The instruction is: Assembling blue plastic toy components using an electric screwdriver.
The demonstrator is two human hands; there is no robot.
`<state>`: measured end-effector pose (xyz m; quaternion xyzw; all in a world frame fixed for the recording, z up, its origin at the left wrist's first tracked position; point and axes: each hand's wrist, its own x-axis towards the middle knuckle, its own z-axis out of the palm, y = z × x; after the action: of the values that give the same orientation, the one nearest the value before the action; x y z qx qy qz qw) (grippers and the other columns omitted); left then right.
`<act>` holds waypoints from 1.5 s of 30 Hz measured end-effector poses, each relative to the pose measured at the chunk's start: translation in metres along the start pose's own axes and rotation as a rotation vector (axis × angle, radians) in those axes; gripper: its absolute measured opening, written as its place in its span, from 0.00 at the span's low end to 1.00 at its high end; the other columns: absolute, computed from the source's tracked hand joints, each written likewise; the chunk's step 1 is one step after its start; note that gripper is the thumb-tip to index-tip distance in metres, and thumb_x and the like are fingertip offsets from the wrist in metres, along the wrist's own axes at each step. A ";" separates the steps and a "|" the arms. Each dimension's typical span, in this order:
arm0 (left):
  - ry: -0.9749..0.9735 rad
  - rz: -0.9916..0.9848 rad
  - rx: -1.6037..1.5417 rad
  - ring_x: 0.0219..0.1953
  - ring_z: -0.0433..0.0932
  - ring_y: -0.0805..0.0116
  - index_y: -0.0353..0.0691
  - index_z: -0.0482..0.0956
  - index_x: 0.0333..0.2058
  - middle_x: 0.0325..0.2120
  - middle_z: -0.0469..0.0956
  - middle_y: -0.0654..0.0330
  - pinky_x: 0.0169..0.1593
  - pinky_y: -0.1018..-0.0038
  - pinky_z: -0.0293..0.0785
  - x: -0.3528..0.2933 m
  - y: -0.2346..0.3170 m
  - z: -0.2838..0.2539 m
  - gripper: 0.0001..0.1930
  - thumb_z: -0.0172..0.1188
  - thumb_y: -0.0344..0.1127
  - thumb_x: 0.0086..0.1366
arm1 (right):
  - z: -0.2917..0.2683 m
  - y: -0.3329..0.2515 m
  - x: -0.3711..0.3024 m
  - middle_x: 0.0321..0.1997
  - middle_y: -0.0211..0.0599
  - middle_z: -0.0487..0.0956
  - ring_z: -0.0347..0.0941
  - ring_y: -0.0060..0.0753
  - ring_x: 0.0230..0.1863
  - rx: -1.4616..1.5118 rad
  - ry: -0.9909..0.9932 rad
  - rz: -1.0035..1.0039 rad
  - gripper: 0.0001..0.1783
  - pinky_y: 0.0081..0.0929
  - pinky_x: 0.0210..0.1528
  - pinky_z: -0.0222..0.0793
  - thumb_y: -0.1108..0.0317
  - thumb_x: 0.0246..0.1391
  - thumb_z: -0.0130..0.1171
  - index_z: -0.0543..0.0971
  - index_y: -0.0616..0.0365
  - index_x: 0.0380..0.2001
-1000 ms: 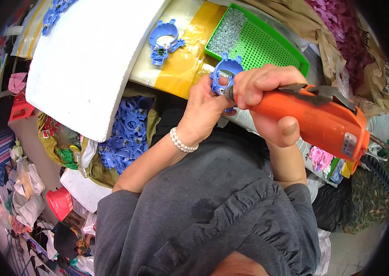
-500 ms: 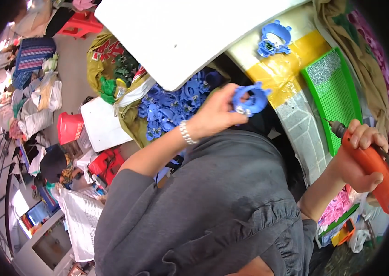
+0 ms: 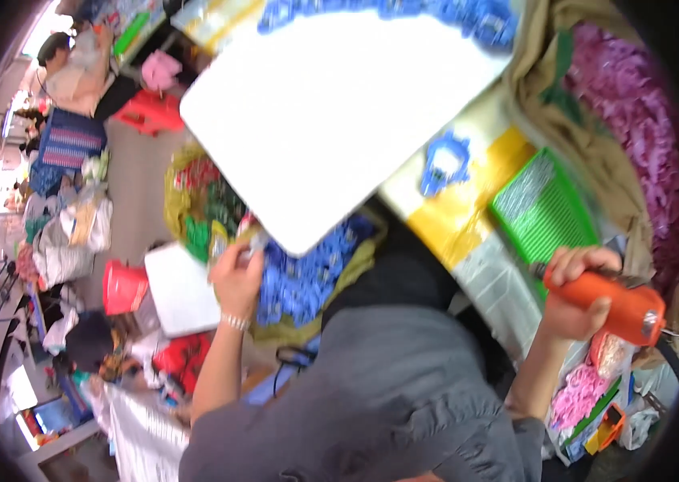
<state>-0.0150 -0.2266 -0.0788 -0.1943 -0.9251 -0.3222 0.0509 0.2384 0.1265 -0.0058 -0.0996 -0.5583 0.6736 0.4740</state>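
Observation:
My left hand point(image 3: 238, 281), blurred, is at the near left rim of an olive sack point(image 3: 344, 283). Its fingers look bent near a whitish fold there; whether they grip it is unclear. Many blue plastic parts point(image 3: 307, 277) fill that sack. In my right hand point(image 3: 576, 297) is an orange power drill point(image 3: 616, 305), held over the near end of a green perforated tray point(image 3: 544, 209). A single blue ring-shaped plastic part point(image 3: 429, 181) lies on the taped surface left of the tray.
A white board point(image 3: 339, 112) juts over the sack, with more blue parts point(image 3: 403, 8) along its far edge. Purple pieces point(image 3: 624, 104) lie at far right, beside tan cloth point(image 3: 548, 88). A red bucket point(image 3: 125, 287) and white stool point(image 3: 183, 289) stand left. A person point(image 3: 78, 72) sits far left.
My left hand has moved left and nearer, to the sack's rim; the blue part it held no longer shows in it. The drill has turned more level. The view has shifted.

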 end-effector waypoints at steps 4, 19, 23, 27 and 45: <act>0.165 -0.006 -0.435 0.22 0.70 0.85 0.34 0.76 0.32 0.21 0.75 0.66 0.26 0.87 0.68 0.049 0.018 -0.010 0.06 0.60 0.24 0.53 | 0.003 -0.002 0.000 0.24 0.33 0.67 0.63 0.26 0.20 -0.013 0.080 0.017 0.31 0.24 0.25 0.61 0.43 0.44 0.59 0.65 0.59 0.38; -0.053 0.374 -0.316 0.27 0.77 0.62 0.36 0.78 0.31 0.24 0.78 0.54 0.34 0.72 0.72 0.388 0.132 0.125 0.12 0.60 0.37 0.49 | -0.011 0.000 0.022 0.24 0.33 0.67 0.64 0.26 0.21 -0.075 0.173 0.017 0.29 0.22 0.28 0.61 0.46 0.45 0.58 0.64 0.60 0.38; -0.095 0.581 -0.146 0.34 0.77 0.56 0.36 0.77 0.37 0.32 0.78 0.50 0.40 0.67 0.72 0.399 0.185 0.150 0.18 0.59 0.39 0.48 | -0.020 -0.001 0.019 0.24 0.32 0.67 0.63 0.24 0.21 -0.121 0.198 -0.003 0.27 0.22 0.28 0.60 0.48 0.47 0.56 0.64 0.59 0.38; -0.031 0.870 0.025 0.45 0.68 0.50 0.35 0.76 0.40 0.39 0.74 0.49 0.51 0.64 0.63 0.416 0.212 0.173 0.19 0.57 0.41 0.52 | -0.025 -0.001 0.020 0.24 0.31 0.67 0.63 0.23 0.21 -0.151 0.209 -0.012 0.25 0.22 0.28 0.59 0.48 0.49 0.54 0.64 0.58 0.38; -0.221 0.563 0.016 0.33 0.76 0.57 0.38 0.80 0.28 0.28 0.79 0.52 0.40 0.66 0.71 0.430 0.221 0.176 0.12 0.60 0.40 0.48 | -0.023 0.005 0.021 0.24 0.32 0.67 0.64 0.25 0.22 -0.087 0.252 0.044 0.28 0.21 0.26 0.62 0.48 0.44 0.61 0.64 0.59 0.37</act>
<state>-0.3183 0.1808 0.0042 -0.4764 -0.8375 -0.2649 0.0386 0.2396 0.1576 -0.0096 -0.2161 -0.5209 0.6410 0.5206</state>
